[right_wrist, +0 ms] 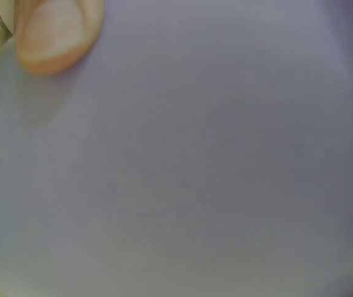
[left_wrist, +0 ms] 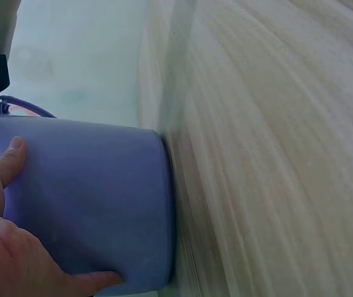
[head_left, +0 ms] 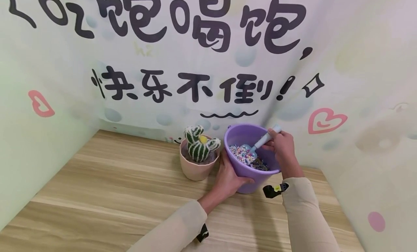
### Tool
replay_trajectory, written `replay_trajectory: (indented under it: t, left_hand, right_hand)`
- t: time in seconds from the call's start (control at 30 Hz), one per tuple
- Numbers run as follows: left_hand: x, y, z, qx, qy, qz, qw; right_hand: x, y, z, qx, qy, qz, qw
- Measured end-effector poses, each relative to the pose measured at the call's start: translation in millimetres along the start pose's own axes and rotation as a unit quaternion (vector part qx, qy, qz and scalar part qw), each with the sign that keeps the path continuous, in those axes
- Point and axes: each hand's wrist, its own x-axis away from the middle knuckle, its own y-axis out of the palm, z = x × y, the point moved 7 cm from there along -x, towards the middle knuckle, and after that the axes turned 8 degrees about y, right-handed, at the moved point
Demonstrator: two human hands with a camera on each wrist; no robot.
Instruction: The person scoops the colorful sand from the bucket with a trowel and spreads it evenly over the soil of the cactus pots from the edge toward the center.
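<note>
A purple bucket stands on the wooden table, partly filled with small multicoloured pellets and some darker bits. My left hand holds the bucket from its left front side; in the left wrist view its digits spread along the purple wall. With my right hand I grip the handle of a light blue scoop above the bucket's right rim. The scoop's head is down among the pellets. In the right wrist view the bucket wall fills the picture, with one fingertip at the top left.
Close to the left of the bucket is a pink pot with a knitted green cactus bearing a yellow flower. Behind, a printed cloth backdrop with large black characters borders the wooden table at the back and sides.
</note>
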Motion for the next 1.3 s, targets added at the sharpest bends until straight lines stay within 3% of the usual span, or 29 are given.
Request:
replay_trajectory:
  t: [0.23, 0.93, 1.3]
  left_hand:
    - [-0.4, 0.4, -3.6, 0.001, -0.014, -0.010, 0.9999]
    - [0.3, -1.6, -4.6, 0.003, -0.020, -0.006, 0.9998]
    - [4.1, 1.2, -5.3, -0.006, -0.011, -0.005, 0.9999]
  right_hand:
    - [1, -1, -1, -0.015, -0.001, -0.012, 1.000]
    - [2, -4, -7, -0.065, 0.009, 0.012, 0.998]
    - [6, -12, -5, -0.144, 0.020, 0.021, 0.989]
